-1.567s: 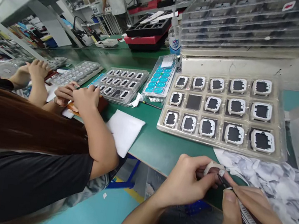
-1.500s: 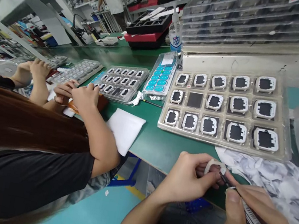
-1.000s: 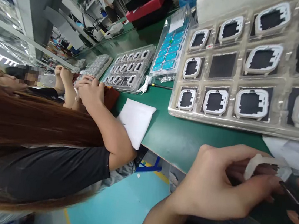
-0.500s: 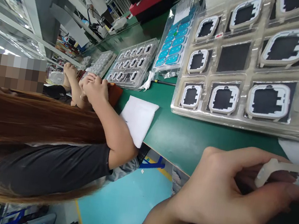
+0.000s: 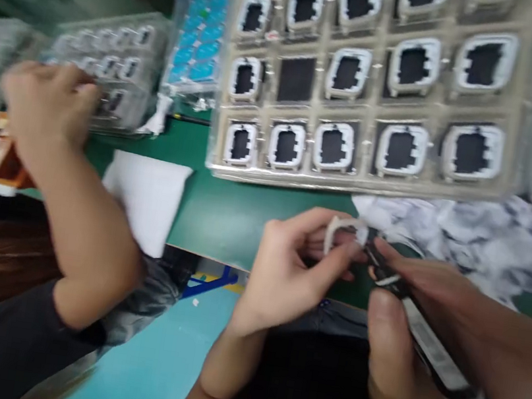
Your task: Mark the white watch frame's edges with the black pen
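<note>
The left hand (image 5: 285, 269) pinches a small white frame (image 5: 341, 231) just above the green table (image 5: 224, 213) edge; the right hand (image 5: 409, 314), closed on black tweezers (image 5: 425, 337), touches their tip to it.

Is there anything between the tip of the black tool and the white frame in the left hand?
Nothing visible. The black tool in the right hand already meets the white frame, pinched in the left hand; the blur hides the exact contact.

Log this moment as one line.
left hand: holds white frame | right hand: holds black tool, tip at frame | tray: one pocket without frame
</note>
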`<state>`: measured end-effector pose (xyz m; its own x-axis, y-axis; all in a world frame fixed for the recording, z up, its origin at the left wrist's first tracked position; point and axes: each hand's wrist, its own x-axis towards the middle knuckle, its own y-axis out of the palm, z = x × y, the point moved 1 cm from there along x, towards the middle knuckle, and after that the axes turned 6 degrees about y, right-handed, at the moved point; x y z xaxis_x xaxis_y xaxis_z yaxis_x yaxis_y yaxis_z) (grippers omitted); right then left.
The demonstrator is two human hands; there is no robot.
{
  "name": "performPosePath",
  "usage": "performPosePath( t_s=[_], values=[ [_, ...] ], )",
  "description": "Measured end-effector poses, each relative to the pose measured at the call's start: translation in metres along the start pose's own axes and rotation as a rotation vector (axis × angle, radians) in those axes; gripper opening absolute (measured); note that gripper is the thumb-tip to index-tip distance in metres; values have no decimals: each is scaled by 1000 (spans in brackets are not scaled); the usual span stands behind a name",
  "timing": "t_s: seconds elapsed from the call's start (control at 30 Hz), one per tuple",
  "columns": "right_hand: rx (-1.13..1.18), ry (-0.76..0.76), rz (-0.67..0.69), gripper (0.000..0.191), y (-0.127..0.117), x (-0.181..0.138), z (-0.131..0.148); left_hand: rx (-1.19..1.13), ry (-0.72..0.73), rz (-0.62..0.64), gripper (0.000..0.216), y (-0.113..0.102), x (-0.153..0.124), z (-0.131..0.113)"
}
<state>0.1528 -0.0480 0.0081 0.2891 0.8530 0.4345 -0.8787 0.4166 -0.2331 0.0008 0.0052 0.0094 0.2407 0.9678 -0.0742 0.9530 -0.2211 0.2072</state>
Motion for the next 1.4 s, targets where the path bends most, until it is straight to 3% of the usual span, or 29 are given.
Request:
performPosePath(
  t_s=[0.1,0.23,0.57,0.7,0.87,1.0,1.13,1.23,1.4],
  values=[
    [-59,-24,71,34,-13,1,1,21,16,4,28,1,1,-1],
    [-16,-5,97,43,-12,-3,-4,34,50,35,24,0,1,-3],
    [-84,30,145,24,-13,-3,1,103,93,117,21,-5,1,0],
    [-85,-29,152,11,-12,2,1,136,123,91,23,-6,0,1],
    [-118,-6,175,11,-13,1,3,169,127,72,22,-3,0,0],
    [-101,-16,66,14,-4,-2,3,187,117,53,22,-2,-1,2],
    [-16,-140,-111,33,8,-1,-1,200,119,56,20,-3,-2,2],
    [4,-218,-149,36,12,1,-2,202,96,61,21,-3,-2,1],
    [-2,-169,-147,30,9,-1,1,64,-19,131,28,-4,4,-8]
  ],
)
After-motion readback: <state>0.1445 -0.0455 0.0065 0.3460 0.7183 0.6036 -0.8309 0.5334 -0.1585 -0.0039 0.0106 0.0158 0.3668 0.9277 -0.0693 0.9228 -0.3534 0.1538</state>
